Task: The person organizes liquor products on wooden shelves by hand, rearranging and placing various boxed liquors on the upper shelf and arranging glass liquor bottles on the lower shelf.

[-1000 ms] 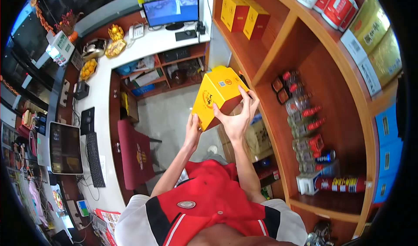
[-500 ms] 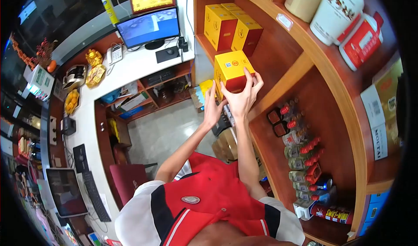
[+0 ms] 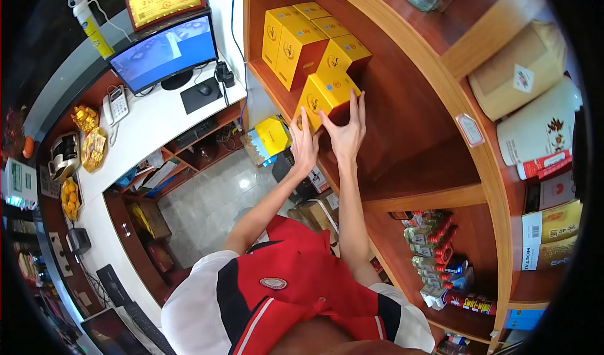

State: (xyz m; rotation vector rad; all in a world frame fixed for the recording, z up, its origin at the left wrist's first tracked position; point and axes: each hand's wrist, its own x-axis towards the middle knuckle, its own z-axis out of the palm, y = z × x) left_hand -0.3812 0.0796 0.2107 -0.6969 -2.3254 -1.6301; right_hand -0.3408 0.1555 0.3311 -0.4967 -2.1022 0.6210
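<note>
Between my two hands is a yellow and red box (image 3: 325, 97), tilted a little, at the front of a wooden shelf (image 3: 402, 125). My left hand (image 3: 304, 142) presses its near left side with the fingers. My right hand (image 3: 346, 130) grips the right side, thumb toward the front and fingers reaching over the red face. Just behind it stand several matching yellow and red boxes (image 3: 292, 47) grouped on the same shelf. Whether the held box rests on the shelf board I cannot tell.
Bottles with red caps (image 3: 434, 248) line the compartment below. White and tan jars (image 3: 535, 122) stand on the right. To the left is a white counter (image 3: 151, 128) with a monitor (image 3: 167, 53) and a telephone (image 3: 116, 105). A yellow packet (image 3: 272, 136) lies beneath the shelf's left end.
The box has moved into the shelf, closer to the grouped boxes, with both hands still on it. My view has turned, so the shelf shows more fully.
</note>
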